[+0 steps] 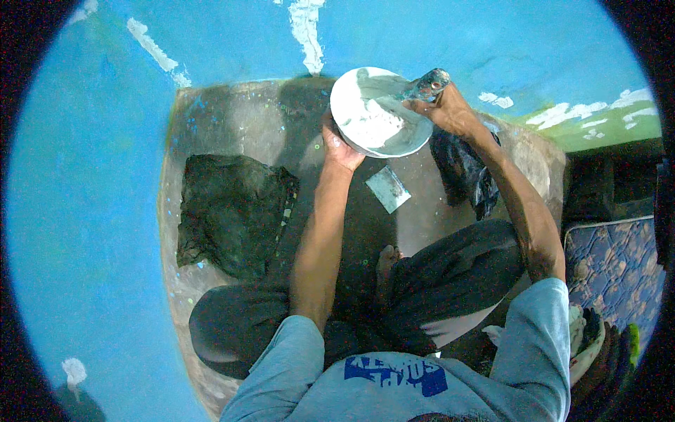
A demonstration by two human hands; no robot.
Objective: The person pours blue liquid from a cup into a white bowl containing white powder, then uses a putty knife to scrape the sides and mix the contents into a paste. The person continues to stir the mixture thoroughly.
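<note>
My left hand (339, 144) grips the side of a white bowl (344, 105) holding white paste (380, 123). My right hand (450, 112) is closed on a smeared hand tool (429, 86), probably a putty knife, whose working end reaches into the bowl; its tip is hard to make out. Below the bowl, a small flat pale square piece (387, 190) lies on the worn, paint-spotted floor (232, 119). A crumpled black plastic bag (464, 169) lies on the floor by my right forearm.
A dark mesh cloth (232, 218) lies at left. Blue walls (91, 211) with white filler patches stand left and ahead, green along the lower right. A patterned mattress (612, 260) and a pile of items (590, 337) sit at right. My crossed legs are below.
</note>
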